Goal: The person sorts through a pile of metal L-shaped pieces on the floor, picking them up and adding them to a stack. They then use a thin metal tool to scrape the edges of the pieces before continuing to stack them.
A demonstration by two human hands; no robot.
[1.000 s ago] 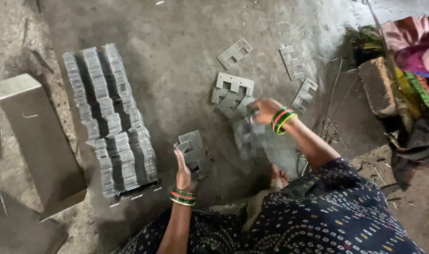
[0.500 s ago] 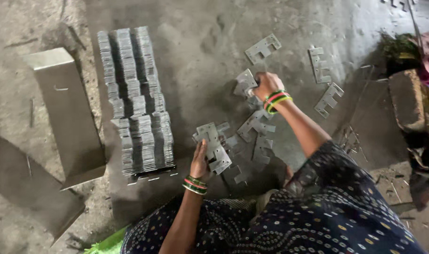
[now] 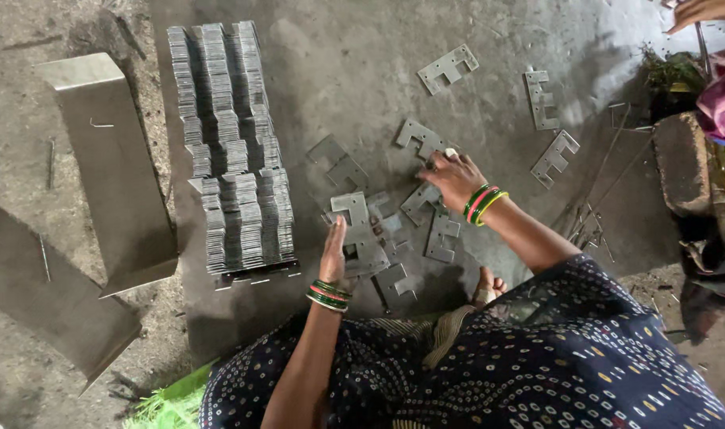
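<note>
My left hand (image 3: 334,253) steadies the small pile of notched plates (image 3: 361,232) on the floor (image 3: 362,71), right hand (image 3: 455,176) fingers spread flat on a loose plate (image 3: 423,141); edges should be squared before lifting.

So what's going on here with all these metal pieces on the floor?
A seated person is handling flat notched metal plates on a concrete floor. The left hand holds a small bundle of plates on edge, while the right hand reaches onto a loose plate. More loose plates lie scattered around. To the left stand neat rows of stacked plates, beside a long metal box.
</note>
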